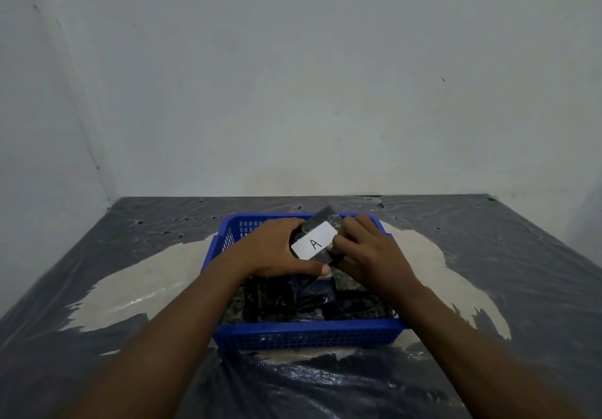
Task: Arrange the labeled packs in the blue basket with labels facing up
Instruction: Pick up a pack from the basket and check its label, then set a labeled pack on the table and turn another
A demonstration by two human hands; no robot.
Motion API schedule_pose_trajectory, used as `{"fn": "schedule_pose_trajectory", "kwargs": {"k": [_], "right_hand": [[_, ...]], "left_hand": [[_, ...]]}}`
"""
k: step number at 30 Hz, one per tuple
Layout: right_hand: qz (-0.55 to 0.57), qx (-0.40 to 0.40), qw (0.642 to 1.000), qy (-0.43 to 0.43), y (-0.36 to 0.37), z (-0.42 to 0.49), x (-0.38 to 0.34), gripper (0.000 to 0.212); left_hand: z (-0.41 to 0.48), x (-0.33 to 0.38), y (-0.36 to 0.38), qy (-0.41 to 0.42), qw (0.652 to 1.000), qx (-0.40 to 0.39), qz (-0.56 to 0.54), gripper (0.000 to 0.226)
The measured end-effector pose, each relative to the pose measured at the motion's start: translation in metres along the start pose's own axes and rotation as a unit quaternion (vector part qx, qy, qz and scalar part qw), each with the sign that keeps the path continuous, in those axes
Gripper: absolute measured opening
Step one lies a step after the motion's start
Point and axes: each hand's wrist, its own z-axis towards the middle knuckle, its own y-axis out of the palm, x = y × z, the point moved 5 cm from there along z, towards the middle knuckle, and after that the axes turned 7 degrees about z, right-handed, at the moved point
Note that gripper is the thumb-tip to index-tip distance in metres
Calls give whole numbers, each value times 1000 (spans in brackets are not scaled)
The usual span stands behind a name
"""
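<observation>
A blue plastic basket stands in the middle of the table. Over its far half both hands hold one dark pack with a white label marked "A" facing up. My left hand grips its left side, thumb under the near edge. My right hand pinches its right edge. Several dark glossy packs lie in the basket's near half with no labels showing; my forearms hide parts of them.
The table is covered with shiny dark plastic sheeting, worn to a pale patch around the basket. A grey wall rises behind the table's far edge and along the left side.
</observation>
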Motion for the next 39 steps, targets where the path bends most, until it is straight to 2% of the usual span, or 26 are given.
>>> {"fn": "schedule_pose_trajectory", "kwargs": {"k": [2,5,10,13,16,18,20,27,33,35,37,39], "right_hand": [[0,16,1000,-10,1,-3,-3,29],[19,20,1000,11,6,-3,-8,28],[144,9,978,151,18,10,-36,34],[208,-31,956,206,33,11,-68,45],[214,-122,952,181,50,7,-99,39],[195,-168,954,156,58,4,-110,41],[174,-182,956,148,63,2,-114,46],[137,-173,964,146,67,-2,-112,57],[130,-167,967,140,65,-2,-114,58],[124,-168,968,140,65,-3,-114,57],[126,-170,966,147,65,-3,-113,56],[151,-180,958,163,65,-2,-111,54]], "left_hand": [[-5,5,-1,6,999,30,23,76],[-16,7,-4,17,995,76,61,79],[-47,-13,-36,-10,982,185,38,72],[-79,-52,-65,-106,963,241,56,76],[-120,-105,-81,-263,926,268,28,73],[-147,-131,-80,-366,888,271,61,74],[-165,-150,-65,-432,864,239,101,81],[-171,-164,7,-530,832,131,94,95],[-171,-161,27,-535,831,110,107,107],[-172,-159,23,-533,828,95,145,110],[-162,-149,12,-495,841,148,164,99],[-142,-131,-1,-420,869,245,90,73]]}}
